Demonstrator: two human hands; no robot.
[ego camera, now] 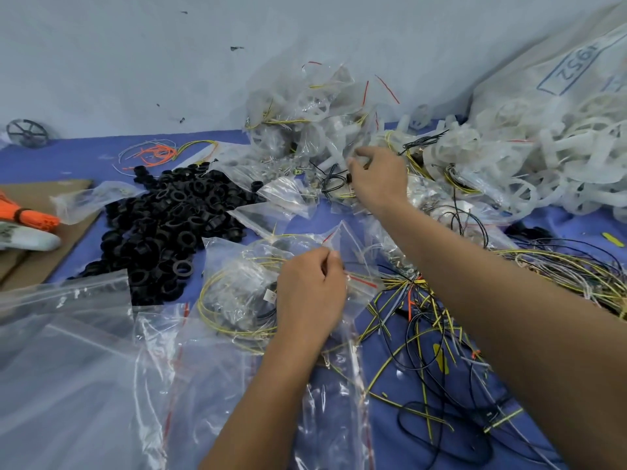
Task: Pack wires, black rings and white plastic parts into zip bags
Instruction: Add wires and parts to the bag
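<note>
My left hand (310, 293) pinches the open mouth of a clear zip bag (244, 293) that holds coiled yellow and black wires, low in the middle. My right hand (376, 178) reaches farther back, its fingers curled at a small bag or part among the filled bags; what it grips is hard to make out. A heap of black rings (173, 225) lies to the left. Loose yellow, black and white wires (441, 334) spread at the right. White plastic parts (543, 157) pile up at the far right.
Filled zip bags (305, 123) are stacked against the back wall. Empty clear bags (84, 368) lie at the near left. Cardboard (40, 232) with an orange bundle (30, 215) sits at the left edge. A large white sack (559, 72) leans at the back right.
</note>
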